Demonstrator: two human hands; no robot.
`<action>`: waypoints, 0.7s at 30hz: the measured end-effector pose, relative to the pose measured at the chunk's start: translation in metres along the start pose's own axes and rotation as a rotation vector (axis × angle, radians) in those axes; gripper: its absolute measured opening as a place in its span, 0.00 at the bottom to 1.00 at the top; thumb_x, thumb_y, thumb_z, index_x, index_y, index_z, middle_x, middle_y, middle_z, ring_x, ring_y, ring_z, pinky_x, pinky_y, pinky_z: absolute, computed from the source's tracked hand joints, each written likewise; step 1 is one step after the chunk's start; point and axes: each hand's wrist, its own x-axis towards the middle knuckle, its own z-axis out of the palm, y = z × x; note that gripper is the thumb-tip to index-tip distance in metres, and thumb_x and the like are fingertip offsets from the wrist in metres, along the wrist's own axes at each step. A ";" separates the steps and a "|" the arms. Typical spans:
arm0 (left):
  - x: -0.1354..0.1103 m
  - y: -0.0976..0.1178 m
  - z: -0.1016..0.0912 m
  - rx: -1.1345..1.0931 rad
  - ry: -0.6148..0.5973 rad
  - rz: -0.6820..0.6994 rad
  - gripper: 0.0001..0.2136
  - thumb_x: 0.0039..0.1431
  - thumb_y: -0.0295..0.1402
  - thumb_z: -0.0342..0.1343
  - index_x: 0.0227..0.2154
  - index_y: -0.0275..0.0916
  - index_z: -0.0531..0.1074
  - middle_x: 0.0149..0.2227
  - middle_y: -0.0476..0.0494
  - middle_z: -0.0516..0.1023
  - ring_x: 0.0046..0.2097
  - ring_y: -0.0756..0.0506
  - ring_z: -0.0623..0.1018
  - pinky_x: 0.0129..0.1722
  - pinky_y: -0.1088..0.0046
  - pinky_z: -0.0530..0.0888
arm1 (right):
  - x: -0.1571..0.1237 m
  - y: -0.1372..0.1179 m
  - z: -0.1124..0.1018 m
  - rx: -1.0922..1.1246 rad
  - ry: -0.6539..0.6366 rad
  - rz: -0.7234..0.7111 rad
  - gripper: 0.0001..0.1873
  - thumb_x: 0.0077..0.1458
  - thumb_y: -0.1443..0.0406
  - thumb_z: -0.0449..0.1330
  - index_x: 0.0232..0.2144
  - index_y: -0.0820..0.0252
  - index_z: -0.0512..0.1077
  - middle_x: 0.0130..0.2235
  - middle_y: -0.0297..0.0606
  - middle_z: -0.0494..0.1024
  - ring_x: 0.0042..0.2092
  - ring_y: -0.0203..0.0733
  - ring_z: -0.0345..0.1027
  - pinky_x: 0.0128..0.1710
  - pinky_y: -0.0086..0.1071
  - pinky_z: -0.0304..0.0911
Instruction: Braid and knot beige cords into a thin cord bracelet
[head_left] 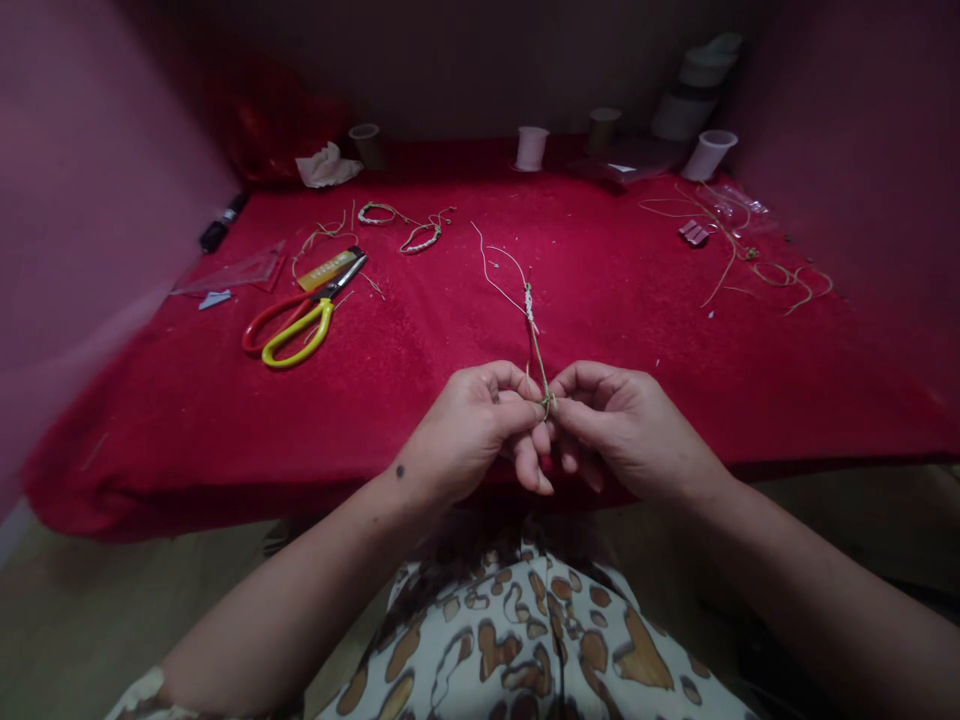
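Two bare hands meet near the front edge of a counter [390, 400] covered in red cloth. The left hand [480, 425] and the right hand [630, 425] are each closed to a fine pinch of thumb and forefinger, the other fingers loosely curled; between their fingertips they hold a knotted part of a thin greenish cord [538, 355]. From there the cord runs straight away from the person to a white braided section [529, 302], whose loose thread ends [486, 268] trail beyond it and to the left. Pinching from both sides probably keeps the small knot from slipping, and pointing the braid away seems to keep its ends clear of the fingers. To the left, scissors [324, 297] with one red and one yellow handle lie handles toward the person, likely for easy reach. Beyond them are two small braided bands [429, 242], perhaps set apart to avoid tangling. A tangle of strands [748, 254] lies at the right, and white spools [532, 148] stand toward the back, seemingly to leave working room.
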 end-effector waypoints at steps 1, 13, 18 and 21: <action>0.000 0.000 0.000 -0.004 -0.001 -0.002 0.05 0.51 0.21 0.50 0.28 0.36 0.62 0.17 0.53 0.71 0.14 0.51 0.70 0.18 0.70 0.74 | 0.000 0.001 0.000 -0.060 0.024 -0.023 0.02 0.51 0.67 0.55 0.28 0.60 0.64 0.19 0.29 0.70 0.15 0.30 0.60 0.09 0.21 0.54; -0.001 0.001 0.001 -0.020 -0.010 -0.007 0.04 0.52 0.21 0.49 0.28 0.35 0.61 0.16 0.52 0.72 0.14 0.52 0.70 0.18 0.71 0.74 | 0.001 0.001 -0.002 -0.109 0.059 -0.056 0.03 0.50 0.68 0.55 0.31 0.60 0.65 0.16 0.27 0.68 0.13 0.30 0.56 0.08 0.21 0.50; -0.001 0.001 0.000 -0.018 -0.008 -0.011 0.04 0.51 0.21 0.50 0.28 0.35 0.61 0.16 0.53 0.71 0.14 0.52 0.70 0.18 0.71 0.75 | 0.001 -0.003 -0.005 -0.062 0.020 0.002 0.01 0.49 0.68 0.56 0.27 0.61 0.66 0.17 0.28 0.69 0.12 0.28 0.55 0.07 0.20 0.49; -0.001 0.001 -0.001 -0.007 -0.010 -0.007 0.04 0.51 0.22 0.51 0.28 0.35 0.62 0.17 0.53 0.71 0.14 0.52 0.70 0.18 0.71 0.74 | 0.001 -0.006 -0.009 0.024 -0.002 0.046 0.02 0.48 0.69 0.57 0.26 0.61 0.65 0.19 0.29 0.70 0.13 0.28 0.58 0.07 0.19 0.50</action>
